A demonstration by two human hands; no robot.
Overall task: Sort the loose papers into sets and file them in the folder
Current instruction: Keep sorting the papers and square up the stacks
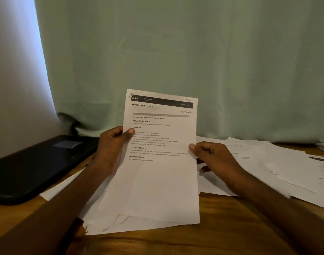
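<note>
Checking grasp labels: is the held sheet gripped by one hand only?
No, the left hand and right hand each pinch a side edge of the held sheet.

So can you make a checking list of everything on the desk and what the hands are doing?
Surface: wooden table, bare at the near edge.
Job's things: held papers, front sheet marked Section 4, another behind marked Section 3; black folder lying flat at the left.
Clutter: loose papers spread at the right; more sheets under the held ones.
Grips: left hand pinches the papers' left edge; right hand pinches the right edge.
Cables: nothing seen.
Surroundings: green curtain behind the table; bright white wall at the left.
</note>
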